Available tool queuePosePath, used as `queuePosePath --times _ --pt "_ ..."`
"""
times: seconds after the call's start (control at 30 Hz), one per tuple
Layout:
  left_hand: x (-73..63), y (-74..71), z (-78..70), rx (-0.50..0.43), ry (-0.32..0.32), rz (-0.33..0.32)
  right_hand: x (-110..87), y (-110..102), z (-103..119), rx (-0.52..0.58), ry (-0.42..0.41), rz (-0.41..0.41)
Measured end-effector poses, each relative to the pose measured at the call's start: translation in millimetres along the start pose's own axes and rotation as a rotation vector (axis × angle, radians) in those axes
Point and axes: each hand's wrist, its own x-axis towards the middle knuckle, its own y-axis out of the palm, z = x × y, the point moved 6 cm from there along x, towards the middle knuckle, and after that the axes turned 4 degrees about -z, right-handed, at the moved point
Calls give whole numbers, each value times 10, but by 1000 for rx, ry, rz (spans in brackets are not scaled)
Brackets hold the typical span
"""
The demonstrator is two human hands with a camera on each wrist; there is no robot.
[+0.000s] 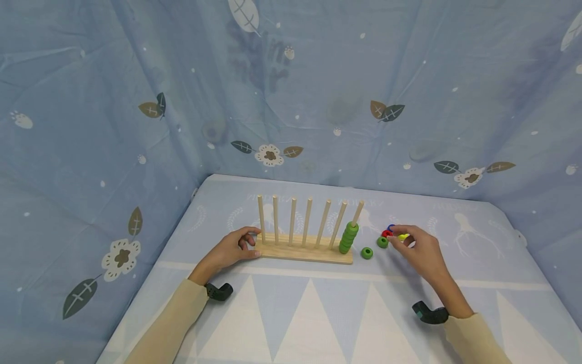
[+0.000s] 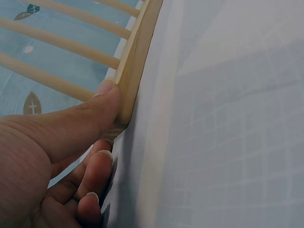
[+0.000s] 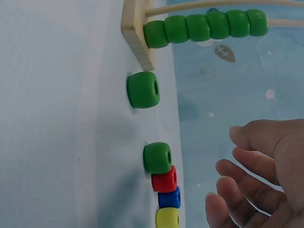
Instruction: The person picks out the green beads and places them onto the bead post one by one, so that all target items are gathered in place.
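Note:
A wooden bead stacker (image 1: 302,253) stands on the table, a flat base with a row of upright pegs. My left hand (image 1: 232,248) grips its left end; in the left wrist view the thumb (image 2: 102,107) lies along the base's corner. Several green beads (image 1: 349,237) are stacked on the rightmost peg. With nothing between its fingers, my right hand (image 1: 420,253) hovers over loose beads on the right. Below it are a green bead (image 3: 157,158), a red bead (image 3: 165,179), a blue bead (image 3: 170,197) and a yellow bead (image 3: 167,217).
Another loose green bead (image 1: 367,253) lies just off the base's right end. The patterned tablecloth (image 1: 291,313) covers the table, and a blue printed curtain (image 1: 318,91) hangs behind and at both sides.

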Motion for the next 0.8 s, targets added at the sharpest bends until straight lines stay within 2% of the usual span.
queuePosePath --times 0.3,0.8 --pt "-20 0 -8 -27 -39 -1 -21 80 -123 -14 3 15" --pt "-22 -2 -12 -16 -23 5 -37 177 -255 11 -21 30"
